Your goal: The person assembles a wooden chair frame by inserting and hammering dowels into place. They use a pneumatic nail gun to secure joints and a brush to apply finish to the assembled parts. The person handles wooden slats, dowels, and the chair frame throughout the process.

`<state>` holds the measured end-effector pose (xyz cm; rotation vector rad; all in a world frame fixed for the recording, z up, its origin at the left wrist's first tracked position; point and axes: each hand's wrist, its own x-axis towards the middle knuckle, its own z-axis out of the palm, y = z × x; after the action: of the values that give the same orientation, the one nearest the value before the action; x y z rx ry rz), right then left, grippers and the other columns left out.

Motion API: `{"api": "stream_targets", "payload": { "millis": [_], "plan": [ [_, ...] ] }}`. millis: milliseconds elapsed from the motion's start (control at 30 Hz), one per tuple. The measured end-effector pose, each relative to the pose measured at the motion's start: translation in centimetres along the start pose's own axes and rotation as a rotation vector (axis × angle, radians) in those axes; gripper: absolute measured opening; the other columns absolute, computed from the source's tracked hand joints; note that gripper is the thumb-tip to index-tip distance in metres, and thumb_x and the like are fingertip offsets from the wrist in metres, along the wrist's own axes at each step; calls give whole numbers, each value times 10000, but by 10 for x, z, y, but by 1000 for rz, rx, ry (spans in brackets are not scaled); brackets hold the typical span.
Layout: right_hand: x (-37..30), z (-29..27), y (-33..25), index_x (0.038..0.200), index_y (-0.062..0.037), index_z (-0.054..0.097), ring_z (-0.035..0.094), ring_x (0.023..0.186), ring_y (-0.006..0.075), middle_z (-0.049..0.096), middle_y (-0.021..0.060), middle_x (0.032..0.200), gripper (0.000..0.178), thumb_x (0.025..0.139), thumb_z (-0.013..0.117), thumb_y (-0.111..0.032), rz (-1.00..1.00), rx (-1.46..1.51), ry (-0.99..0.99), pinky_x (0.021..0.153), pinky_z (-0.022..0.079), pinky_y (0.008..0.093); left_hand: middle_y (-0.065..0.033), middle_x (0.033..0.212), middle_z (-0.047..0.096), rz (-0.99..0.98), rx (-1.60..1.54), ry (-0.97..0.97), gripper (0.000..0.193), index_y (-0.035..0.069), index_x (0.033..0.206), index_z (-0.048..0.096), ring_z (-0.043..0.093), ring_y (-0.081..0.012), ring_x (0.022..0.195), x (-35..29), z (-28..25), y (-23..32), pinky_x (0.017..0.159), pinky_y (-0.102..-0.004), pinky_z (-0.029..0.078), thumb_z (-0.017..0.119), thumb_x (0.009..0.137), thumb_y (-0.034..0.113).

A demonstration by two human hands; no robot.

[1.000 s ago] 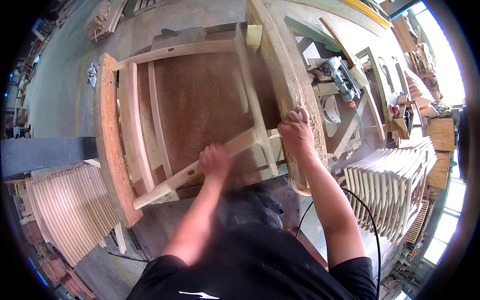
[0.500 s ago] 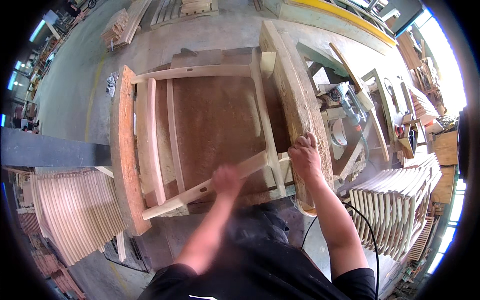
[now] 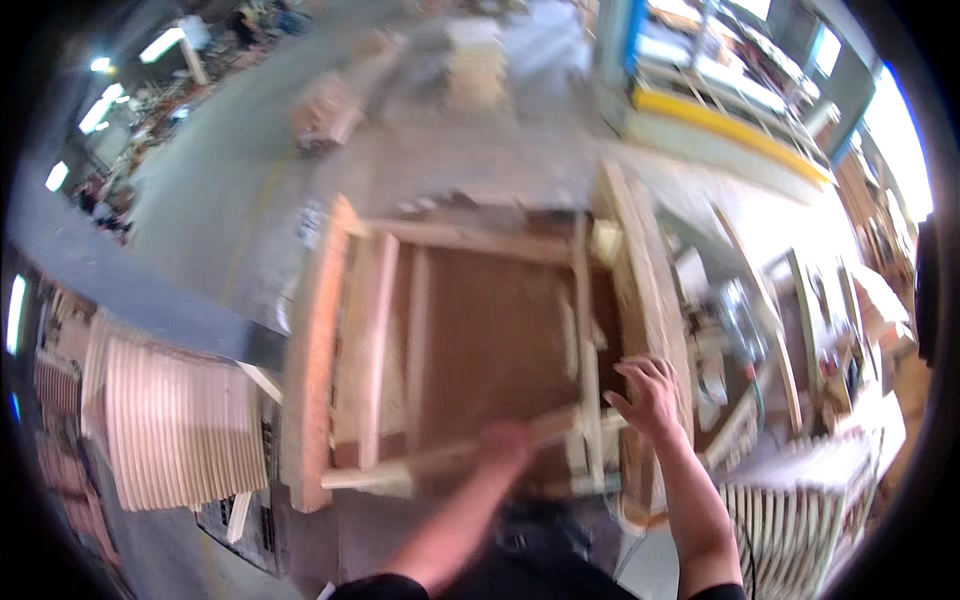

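A pale wooden frame of several rails lies over a brown board, between a left beam and a thick right beam. My left hand is at the near rail of the frame; motion blur smears its fingers, so its grip cannot be made out. At the inner edge of the right beam, close to the frame's near right corner, is my right hand. Its fingers are spread, with nothing visible in them.
Ribbed stacks of pale wooden parts stand at the left and right. A power tool lies on a cluttered stand beyond the right beam. A grey post crosses at left. Blurred timber piles sit on the floor behind.
My head view has shifted, so the bench appears lower and farther right. My right hand's fingers, curled on the beam before, are now spread. My left hand stays blurred at the near rail.
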<state>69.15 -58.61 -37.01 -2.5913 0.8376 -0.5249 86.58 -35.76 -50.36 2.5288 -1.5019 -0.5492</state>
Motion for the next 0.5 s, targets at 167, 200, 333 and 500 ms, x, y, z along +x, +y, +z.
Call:
{"api": "stream_targets", "payload": {
  "millis": [167, 200, 333, 500],
  "plan": [
    [109, 30, 48, 1327, -38, 609, 461, 1383, 379, 529, 163, 1452, 685, 684, 845, -58, 66, -107, 157, 1171, 384, 494, -155, 1015, 763, -110, -74, -299, 348, 112, 999, 783, 735, -352, 975, 6, -45, 11, 848, -486, 598, 763, 824, 412],
    [130, 34, 54, 1372, -45, 574, 448, 1397, 386, 510, 174, 1471, 729, 693, 838, -49, 43, -148, 168, 1179, 378, 493, -152, 1011, 764, -104, -92, -311, 382, 113, 998, 783, 736, -349, 973, 6, -31, 5, 842, -483, 600, 784, 797, 439],
    [225, 57, 75, 1504, -54, 455, 365, 1477, 393, 423, 192, 1562, 869, 716, 822, -29, -71, -299, 157, 1232, 325, 482, -135, 988, 772, -39, -29, -327, 425, 113, 978, 777, 743, -350, 937, 3, -21, -4, 820, -487, 604, 799, 767, 481],
    [279, 75, 136, 1347, -71, 602, 363, 1481, 397, 599, 181, 1407, 682, 708, 827, -147, -73, -407, 66, 1221, 327, 487, -121, 893, 757, 10, -29, -153, 439, 131, 951, 743, 739, -349, 844, 4, -1, -1, 745, -485, 602, 828, 738, 506]
  ]
}}
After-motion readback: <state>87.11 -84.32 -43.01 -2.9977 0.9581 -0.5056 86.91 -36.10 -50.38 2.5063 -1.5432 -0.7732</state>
